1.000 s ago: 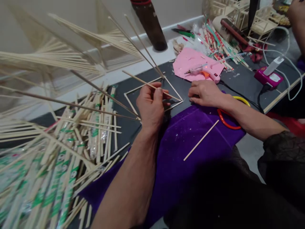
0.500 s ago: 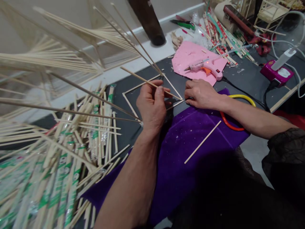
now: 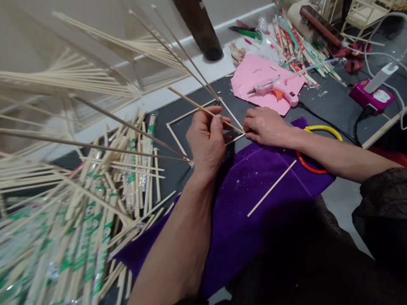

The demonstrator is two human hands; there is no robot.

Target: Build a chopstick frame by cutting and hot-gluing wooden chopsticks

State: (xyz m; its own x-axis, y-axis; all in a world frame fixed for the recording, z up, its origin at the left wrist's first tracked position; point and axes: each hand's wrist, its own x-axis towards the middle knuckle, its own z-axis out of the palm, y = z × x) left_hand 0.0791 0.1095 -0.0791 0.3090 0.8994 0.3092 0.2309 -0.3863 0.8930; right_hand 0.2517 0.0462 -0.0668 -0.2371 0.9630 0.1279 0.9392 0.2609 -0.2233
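My left hand is closed around a thin bamboo chopstick that slants up to the left. The chopstick's lower end meets the right corner of a four-sided frame of chopsticks on the dark table. At that corner the fingertips of my right hand are pinched together against the sticks; the exact contact is partly hidden. Other sticks rise in pairs from the frame's left and back corners. A loose chopstick lies on the purple cloth nearer to me.
Heaped wrapped and loose chopsticks cover the left. Behind my right hand, a glue gun rests on pink sheeting. Yellow-and-red handles lie under my right forearm. A purple power adapter, cables and a brown bottle stand farther off.
My right hand's fingertips have come in against the frame's corner, where a small gap showed before. My left hand still holds the slanted chopstick; the whole view has shifted slightly.
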